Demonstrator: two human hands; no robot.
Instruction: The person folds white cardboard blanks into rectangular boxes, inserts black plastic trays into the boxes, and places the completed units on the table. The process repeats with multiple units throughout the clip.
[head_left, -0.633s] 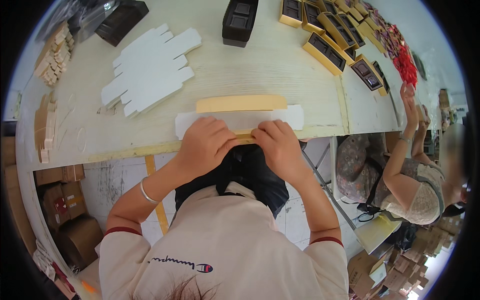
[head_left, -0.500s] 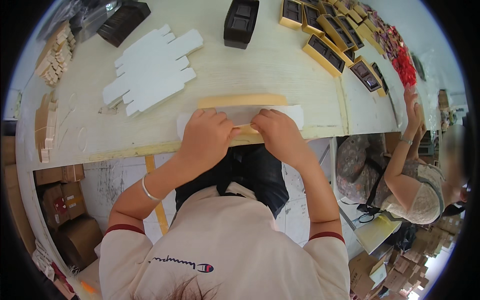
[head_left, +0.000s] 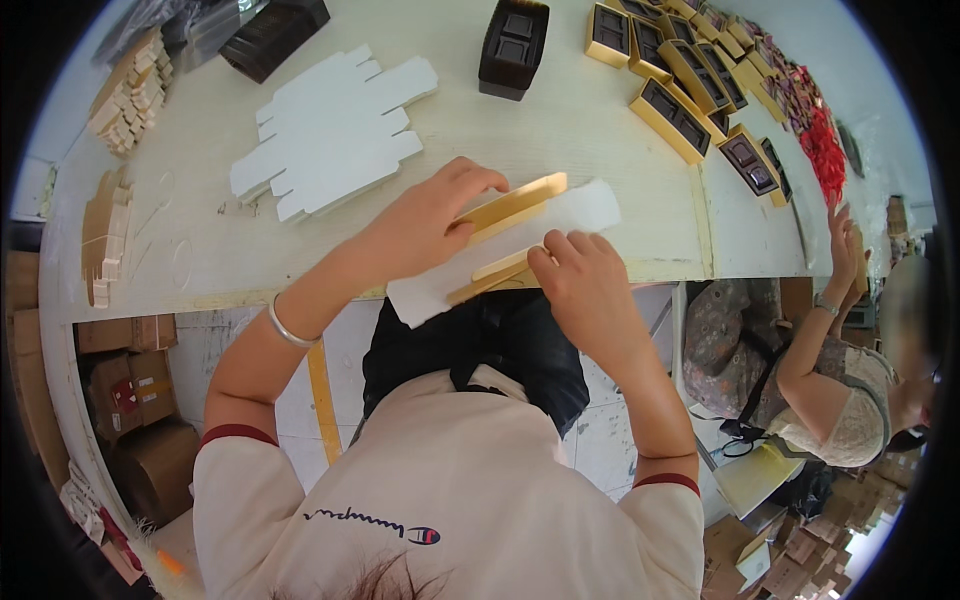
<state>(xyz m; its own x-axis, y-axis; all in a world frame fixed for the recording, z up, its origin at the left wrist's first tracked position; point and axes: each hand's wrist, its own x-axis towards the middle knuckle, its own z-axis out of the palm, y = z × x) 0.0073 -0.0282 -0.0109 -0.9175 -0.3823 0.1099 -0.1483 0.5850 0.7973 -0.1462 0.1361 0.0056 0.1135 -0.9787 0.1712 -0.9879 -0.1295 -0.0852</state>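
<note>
A partly folded cardboard box blank (head_left: 440,283), white inside and gold outside, lies aslant at the table's near edge. Its two long sides are bent up, showing gold. My left hand (head_left: 425,215) holds the far side near its left end, index finger behind it and thumb in front. My right hand (head_left: 585,285) pinches the near side toward its right end, fingers curled. Left of centre lies a stack of flat white box blanks (head_left: 335,135) with tabbed edges.
Black plastic trays (head_left: 513,50) stand at the back, with another dark stack (head_left: 272,40) left of them. Gold boxes with dark inserts (head_left: 672,115) fill the back right. Bundled cardboard pieces (head_left: 105,240) lie far left. A co-worker (head_left: 825,370) sits right, hands near red material (head_left: 822,150).
The blank has turned from level to slanted, its right end farther away. My left hand has moved from the near side to the far side; my right hand has shifted slightly nearer and right.
</note>
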